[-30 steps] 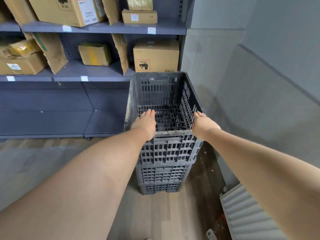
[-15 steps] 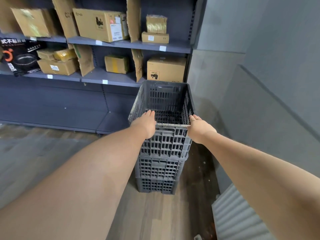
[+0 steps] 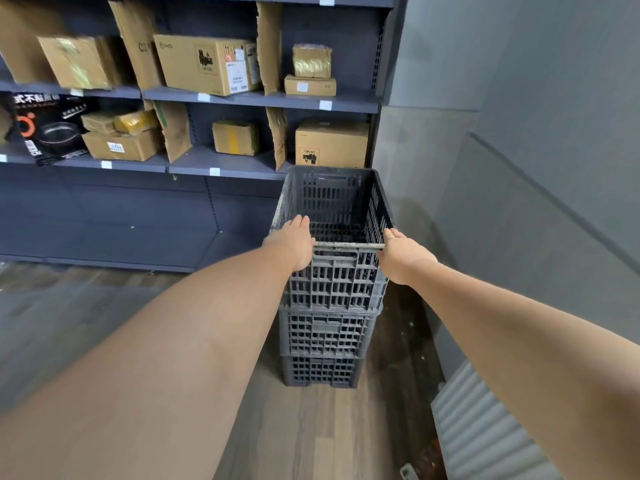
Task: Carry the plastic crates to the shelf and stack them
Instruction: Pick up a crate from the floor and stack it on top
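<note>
To my left the grey shelf is carrying cardboard boxes on two levels. My left hand is lying flat over the near-left corner of the top crate, fingers straight and together, pressing rather than wrapping. The crate is dark grey plastic with slotted lattice walls, a handle slot in the near wall and a pale, scuffed rim; it is sitting squarely on two matching crates, making a stack of three that is standing on the wooden floor at the shelf's right end. My right hand is meeting the near-right corner, fingers extended; its grip is looking loose, though I cannot tell whether the thumb is hooking underneath. The grey wall is running along the right.
</note>
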